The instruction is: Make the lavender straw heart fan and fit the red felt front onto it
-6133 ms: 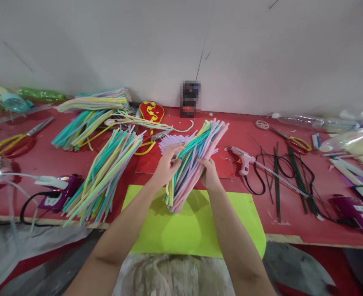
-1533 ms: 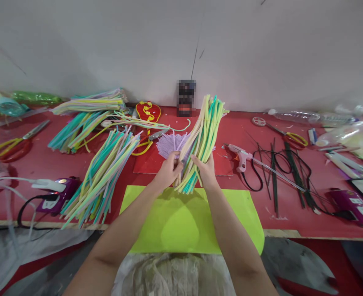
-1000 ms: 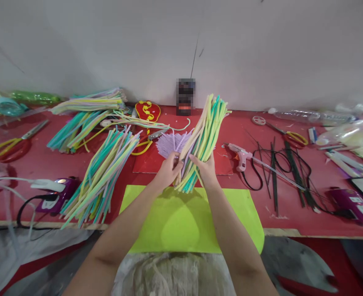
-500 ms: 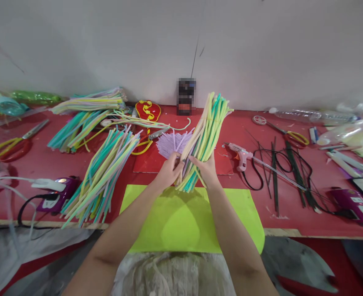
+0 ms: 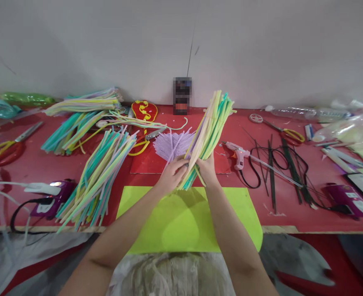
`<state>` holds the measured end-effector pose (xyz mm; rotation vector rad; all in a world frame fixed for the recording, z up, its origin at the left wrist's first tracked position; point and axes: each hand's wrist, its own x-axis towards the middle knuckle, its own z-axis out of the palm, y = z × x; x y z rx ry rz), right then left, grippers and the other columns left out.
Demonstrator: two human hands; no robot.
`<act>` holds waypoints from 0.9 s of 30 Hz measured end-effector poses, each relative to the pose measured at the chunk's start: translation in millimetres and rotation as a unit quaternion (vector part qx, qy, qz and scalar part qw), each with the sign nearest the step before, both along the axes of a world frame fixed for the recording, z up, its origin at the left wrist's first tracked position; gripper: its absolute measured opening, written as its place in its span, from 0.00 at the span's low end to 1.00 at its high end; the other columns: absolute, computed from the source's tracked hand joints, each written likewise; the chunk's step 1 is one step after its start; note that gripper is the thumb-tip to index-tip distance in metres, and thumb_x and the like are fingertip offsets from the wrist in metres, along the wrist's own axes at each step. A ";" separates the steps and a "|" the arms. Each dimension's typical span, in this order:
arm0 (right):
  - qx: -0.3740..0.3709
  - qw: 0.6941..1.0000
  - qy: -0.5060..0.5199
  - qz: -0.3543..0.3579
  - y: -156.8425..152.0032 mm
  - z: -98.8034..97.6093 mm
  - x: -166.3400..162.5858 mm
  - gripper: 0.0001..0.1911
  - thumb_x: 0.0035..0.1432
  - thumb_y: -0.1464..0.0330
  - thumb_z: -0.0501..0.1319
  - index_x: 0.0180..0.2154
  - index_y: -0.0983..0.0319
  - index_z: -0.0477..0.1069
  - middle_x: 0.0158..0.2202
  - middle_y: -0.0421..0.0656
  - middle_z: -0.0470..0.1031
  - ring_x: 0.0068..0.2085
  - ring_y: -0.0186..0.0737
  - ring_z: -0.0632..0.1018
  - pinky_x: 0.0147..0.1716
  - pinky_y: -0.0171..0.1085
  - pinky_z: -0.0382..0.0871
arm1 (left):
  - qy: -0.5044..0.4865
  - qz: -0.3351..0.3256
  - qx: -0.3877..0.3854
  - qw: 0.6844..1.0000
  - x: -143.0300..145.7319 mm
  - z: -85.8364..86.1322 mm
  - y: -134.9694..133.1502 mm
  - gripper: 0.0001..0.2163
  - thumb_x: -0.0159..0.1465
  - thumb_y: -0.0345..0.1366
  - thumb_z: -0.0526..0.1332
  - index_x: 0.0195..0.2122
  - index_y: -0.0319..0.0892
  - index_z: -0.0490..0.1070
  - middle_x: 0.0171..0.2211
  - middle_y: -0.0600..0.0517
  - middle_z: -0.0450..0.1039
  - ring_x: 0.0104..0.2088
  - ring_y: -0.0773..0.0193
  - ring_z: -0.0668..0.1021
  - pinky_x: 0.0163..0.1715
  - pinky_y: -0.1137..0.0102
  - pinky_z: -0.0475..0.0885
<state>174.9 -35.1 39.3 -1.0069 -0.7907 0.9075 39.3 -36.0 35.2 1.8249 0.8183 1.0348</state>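
Where our hands meet, just beyond the far edge of the lime-green foam sheet [image 5: 187, 222], we have the right hand [image 5: 206, 170] closed round the lower part of a bundle of yellow, green and teal fuzzy pipe cleaners [image 5: 210, 129]. The left hand [image 5: 173, 176] is pinched onto the bundle's left side. The bundle leans up and away to the right, its lower ends poking out under our fingers.

Just behind the left hand lies a fan of lilac pipe cleaners [image 5: 172, 144]. Near, right of the grip, rests a pink-and-white glue gun [image 5: 238, 153]. Well apart to the left, a long heap of pastel pipe cleaners [image 5: 98, 176] reaches the red table's front edge [image 5: 308, 229].

Open room lies over the sheet, which overhangs that edge. The white label on the purple device [image 5: 348, 199] far right is too small to read.
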 end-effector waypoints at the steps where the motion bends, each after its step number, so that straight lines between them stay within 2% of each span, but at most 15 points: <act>1: -0.002 1.000 0.003 0.007 -0.2 -0.6 -0.2 0.29 0.37 0.66 0.72 0.43 0.57 0.65 0.35 0.38 0.75 0.34 0.35 0.76 0.39 0.38 0.73 | 0.011 0.004 0.019 1.000 0.0 -0.1 -0.8 0.10 0.64 0.33 0.52 0.41 0.43 0.72 0.49 0.45 0.70 0.51 0.59 0.73 0.53 0.63 0.66; 4: -0.013 0.999 0.019 0.034 -0.6 -4.2 -0.8 0.25 0.38 0.62 0.71 0.39 0.58 0.65 0.33 0.37 0.73 0.32 0.34 0.75 0.36 0.37 0.73 | 0.037 0.034 0.097 0.994 0.3 2.1 -4.6 0.10 0.63 0.29 0.54 0.42 0.44 0.71 0.50 0.46 0.68 0.52 0.60 0.72 0.52 0.64 0.68; 7: -0.022 0.998 0.021 0.048 -0.4 -8.9 -1.2 0.25 0.38 0.59 0.71 0.37 0.58 0.64 0.29 0.35 0.71 0.28 0.33 0.72 0.30 0.35 0.72 | 0.058 0.118 0.167 0.977 -0.3 5.8 -8.2 0.11 0.59 0.29 0.59 0.44 0.44 0.68 0.48 0.46 0.67 0.52 0.60 0.71 0.52 0.63 0.68; 9: -0.019 0.999 0.012 0.044 -0.2 -11.3 -2.1 0.26 0.37 0.59 0.72 0.36 0.58 0.63 0.26 0.33 0.67 0.25 0.31 0.69 0.27 0.34 0.70 | 0.067 0.166 0.180 0.967 -1.3 7.7 -9.3 0.12 0.58 0.30 0.62 0.43 0.44 0.66 0.44 0.47 0.67 0.49 0.60 0.72 0.50 0.64 0.69; 11: -0.015 0.999 0.005 0.044 -0.3 -12.9 -3.6 0.26 0.36 0.58 0.72 0.36 0.57 0.62 0.25 0.32 0.66 0.25 0.31 0.68 0.26 0.33 0.68 | 0.073 0.187 0.177 0.963 -2.4 9.3 -9.5 0.10 0.58 0.32 0.63 0.40 0.44 0.66 0.40 0.49 0.68 0.44 0.62 0.73 0.46 0.66 0.71; 15: -0.011 0.999 0.001 0.041 -1.4 -14.1 -5.9 0.28 0.34 0.59 0.72 0.36 0.57 0.61 0.25 0.31 0.64 0.25 0.30 0.67 0.25 0.32 0.67 | 0.100 0.190 0.155 0.964 -2.9 13.0 -10.2 0.07 0.58 0.33 0.62 0.37 0.43 0.67 0.36 0.49 0.69 0.41 0.61 0.73 0.43 0.68 0.70; 21: -0.013 1.000 0.012 0.018 -2.8 -15.6 -5.9 0.26 0.36 0.62 0.71 0.36 0.57 0.60 0.25 0.30 0.65 0.24 0.29 0.67 0.26 0.32 0.68 | 0.121 0.180 0.157 0.964 -2.2 16.4 -12.1 0.07 0.58 0.31 0.60 0.38 0.44 0.68 0.38 0.48 0.70 0.42 0.59 0.73 0.46 0.66 0.69; 25: -0.017 0.999 0.004 0.036 -3.7 -17.5 -7.4 0.28 0.37 0.61 0.71 0.40 0.57 0.61 0.27 0.32 0.68 0.26 0.32 0.71 0.30 0.36 0.70 | 0.130 0.168 0.144 0.967 -2.8 19.5 -13.2 0.01 0.58 0.31 0.58 0.31 0.43 0.67 0.33 0.49 0.68 0.38 0.61 0.73 0.42 0.67 0.68; 27: -0.017 0.999 0.003 0.037 -3.6 -17.7 -8.2 0.30 0.36 0.61 0.71 0.41 0.57 0.60 0.28 0.33 0.69 0.28 0.33 0.71 0.33 0.37 0.71 | 0.114 0.171 0.110 0.973 -3.5 21.0 -12.1 0.03 0.57 0.31 0.58 0.27 0.42 0.65 0.31 0.51 0.67 0.35 0.63 0.72 0.39 0.68 0.67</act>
